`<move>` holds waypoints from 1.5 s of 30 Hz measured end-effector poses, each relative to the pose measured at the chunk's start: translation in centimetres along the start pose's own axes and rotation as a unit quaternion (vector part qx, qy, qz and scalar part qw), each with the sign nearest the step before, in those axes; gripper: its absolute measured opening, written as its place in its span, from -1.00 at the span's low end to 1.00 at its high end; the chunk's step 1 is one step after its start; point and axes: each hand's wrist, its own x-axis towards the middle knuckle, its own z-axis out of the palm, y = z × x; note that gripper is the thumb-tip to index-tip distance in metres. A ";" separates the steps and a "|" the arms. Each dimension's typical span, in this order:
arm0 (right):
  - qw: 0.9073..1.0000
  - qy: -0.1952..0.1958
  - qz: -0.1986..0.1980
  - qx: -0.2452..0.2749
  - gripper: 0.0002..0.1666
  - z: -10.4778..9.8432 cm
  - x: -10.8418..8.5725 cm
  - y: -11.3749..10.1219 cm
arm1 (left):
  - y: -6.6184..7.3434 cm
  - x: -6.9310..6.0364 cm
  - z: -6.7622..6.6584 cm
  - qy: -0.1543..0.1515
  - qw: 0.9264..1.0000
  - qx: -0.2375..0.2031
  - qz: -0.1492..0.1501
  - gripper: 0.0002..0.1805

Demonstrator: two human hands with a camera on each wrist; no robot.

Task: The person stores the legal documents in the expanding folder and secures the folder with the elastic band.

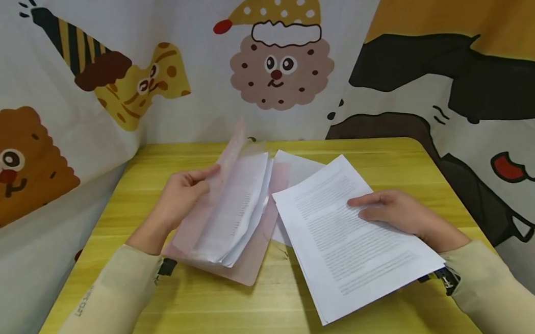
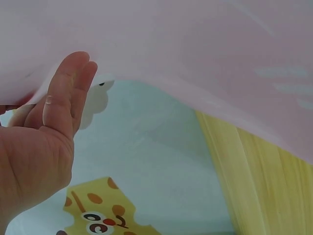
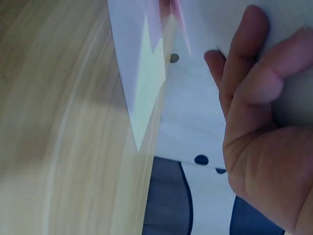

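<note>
White papers (image 1: 238,217) sat inside the open pink folder (image 1: 250,262), whose raised cover the left hand (image 1: 184,195) pinched. The right hand (image 1: 399,212) gripped printed sheets (image 1: 333,234) by their right-hand edge (most of the print lay beyond its fingertips), over the table (image 1: 189,315), long axis slanting from far left to near right.
</note>
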 end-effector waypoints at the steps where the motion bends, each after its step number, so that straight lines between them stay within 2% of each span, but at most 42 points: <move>1: 1.000 0.004 -0.005 -0.019 -0.49 0.0 0.3 -0.3 | -0.1 0.0 0.0 -0.002 1.000 0.002 -0.002 -0.42; 3: 0.999 0.017 -0.011 -0.046 -0.50 0.1 0.9 -0.7 | -0.2 0.0 0.1 -0.006 1.000 0.002 -0.002 -0.43; 6: 0.998 0.041 0.004 -0.050 -0.48 0.0 1.8 -1.1 | -0.3 -0.1 0.2 -0.007 1.000 0.006 0.000 -0.43; 12: 0.996 0.073 0.049 0.009 -0.41 -0.1 2.6 -1.6 | -0.5 -0.2 0.5 -0.007 1.000 0.007 0.003 -0.44; 20: 0.996 0.073 0.047 0.027 -0.40 0.1 2.7 -2.0 | -0.5 -0.2 0.7 -0.011 1.000 0.015 0.000 -0.44; 25: 0.996 0.080 0.028 0.034 -0.43 0.5 2.9 -1.9 | -0.5 -0.3 0.8 -0.009 1.000 0.016 -0.007 -0.44; 30: 0.997 0.046 0.002 0.064 -0.46 1.4 3.4 -1.4 | -0.5 -0.3 0.8 -0.010 1.000 0.012 -0.008 -0.44; 34: 0.997 0.024 -0.018 0.066 -0.49 2.0 4.1 -1.1 | -0.6 -0.3 0.8 -0.009 1.000 0.007 -0.007 -0.44; 37: 0.997 0.022 -0.031 0.061 -0.51 2.1 4.6 -0.8 | -0.6 -0.3 0.7 -0.010 1.000 0.003 -0.006 -0.44; 43: 0.996 0.063 -0.060 -0.001 -0.56 1.2 4.8 -0.8 | -0.7 -0.3 0.2 -0.014 1.000 0.003 0.001 -0.45; 45: 0.997 0.052 -0.062 -0.013 -0.58 0.9 4.9 -0.9 | -0.7 -0.4 -0.1 -0.018 1.000 0.006 0.004 -0.45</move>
